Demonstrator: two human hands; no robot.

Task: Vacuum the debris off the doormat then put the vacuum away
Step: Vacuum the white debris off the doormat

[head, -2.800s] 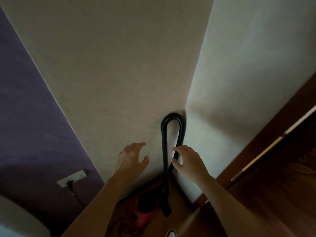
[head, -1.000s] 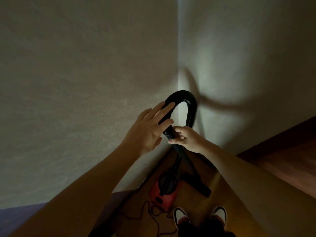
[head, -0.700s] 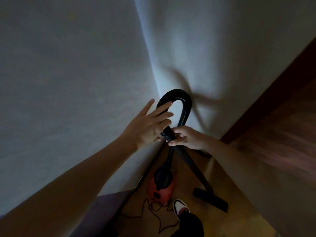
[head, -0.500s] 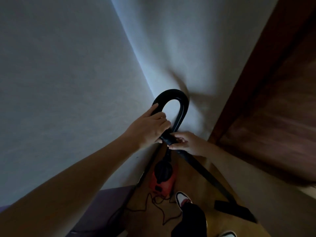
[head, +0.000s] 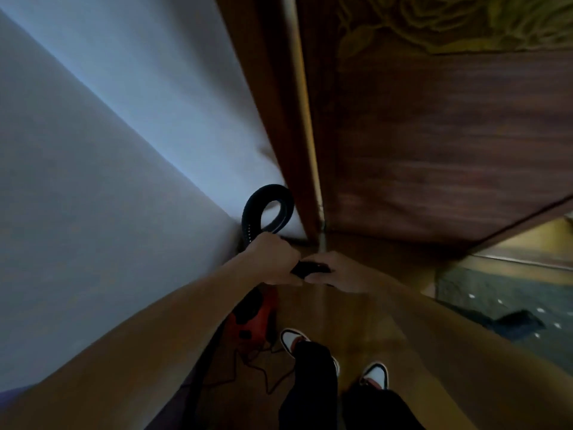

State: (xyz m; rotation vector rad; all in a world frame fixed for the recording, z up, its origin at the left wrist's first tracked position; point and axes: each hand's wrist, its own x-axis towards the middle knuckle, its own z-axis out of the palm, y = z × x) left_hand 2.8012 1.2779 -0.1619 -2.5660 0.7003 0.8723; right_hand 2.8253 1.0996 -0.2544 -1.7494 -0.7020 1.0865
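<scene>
The left hand (head: 273,259) and right hand (head: 338,271) both clench their fingers round the black vacuum hose (head: 269,191) near its wand end, likely to steer it. Below the fingers sits the red vacuum body (head: 251,318). To their right, past the door (head: 434,150), the speckled doormat (head: 496,293) lies open; the wall (head: 124,150) crowds their left.

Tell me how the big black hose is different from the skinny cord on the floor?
The hose is thick and ribbed; the cord is thin. The hose arcs up in a loop by the wall, with the left hand gripping it; the cord lies in loose squiggles on the floor, untouched. Both are dark and bendy.
</scene>
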